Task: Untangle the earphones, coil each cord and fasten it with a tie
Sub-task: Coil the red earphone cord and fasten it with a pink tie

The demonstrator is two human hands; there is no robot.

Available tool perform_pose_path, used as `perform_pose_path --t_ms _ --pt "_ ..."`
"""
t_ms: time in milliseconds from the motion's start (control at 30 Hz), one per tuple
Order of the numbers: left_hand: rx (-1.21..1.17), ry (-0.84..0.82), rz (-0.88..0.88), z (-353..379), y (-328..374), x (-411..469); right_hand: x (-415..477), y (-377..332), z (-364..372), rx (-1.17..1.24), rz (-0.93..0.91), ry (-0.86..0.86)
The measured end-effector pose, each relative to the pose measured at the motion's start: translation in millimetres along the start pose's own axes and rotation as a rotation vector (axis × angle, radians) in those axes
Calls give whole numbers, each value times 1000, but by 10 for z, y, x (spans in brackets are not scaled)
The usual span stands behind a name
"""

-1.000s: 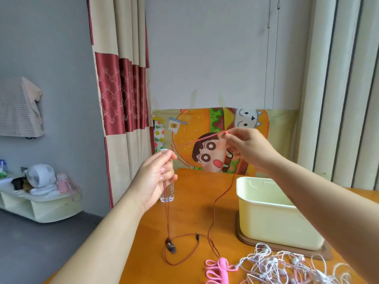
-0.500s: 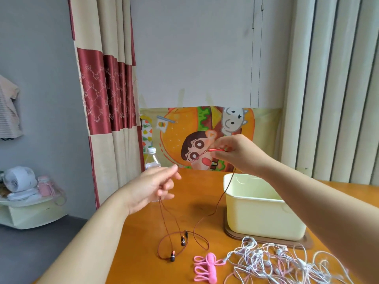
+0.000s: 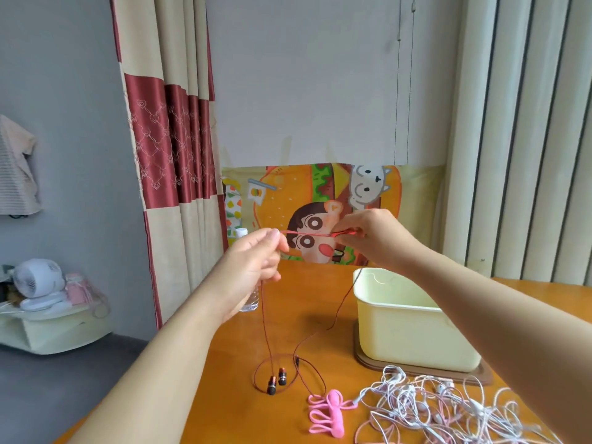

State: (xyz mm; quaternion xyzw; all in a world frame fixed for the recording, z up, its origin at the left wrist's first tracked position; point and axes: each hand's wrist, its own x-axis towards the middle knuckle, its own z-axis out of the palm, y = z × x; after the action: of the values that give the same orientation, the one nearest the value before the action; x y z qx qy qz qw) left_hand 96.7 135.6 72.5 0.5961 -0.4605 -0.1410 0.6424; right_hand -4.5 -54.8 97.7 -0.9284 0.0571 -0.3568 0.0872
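Note:
A dark red earphone cord stretches level between my two raised hands. My left hand pinches it between thumb and fingertips, and two strands hang from it down to the table. My right hand pinches the cord's plug end. The two dark earbuds lie on the orange table inside a loose loop of the cord. A coiled pink earphone bundle lies near the front. A tangle of white and pink earphones covers the table's front right.
A pale yellow plastic tub stands on a brown tray at the right. A clear water bottle stands behind my left hand. A cartoon cushion leans at the back edge. A curtain hangs left.
My left hand rose and closed its fingertips on the cord near my right hand. The cord now runs taut and level between them. The earbuds slid slightly on the table.

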Motion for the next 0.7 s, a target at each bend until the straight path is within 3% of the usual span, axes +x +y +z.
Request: perform_pose_path --t_ms 300,433,567,700 --pt "-379 118 -18 -113 -142 -18 -280 520 593 -130 383 -210" --pt "-444 147 -19 -165 -281 -25 -344 570 787 -148 403 -331" --pt "-540 172 9 -208 -334 -6 -343 511 865 -202 428 -299" --pt "-566 200 -25 -206 -293 40 -321 291 889 -251 316 -374"
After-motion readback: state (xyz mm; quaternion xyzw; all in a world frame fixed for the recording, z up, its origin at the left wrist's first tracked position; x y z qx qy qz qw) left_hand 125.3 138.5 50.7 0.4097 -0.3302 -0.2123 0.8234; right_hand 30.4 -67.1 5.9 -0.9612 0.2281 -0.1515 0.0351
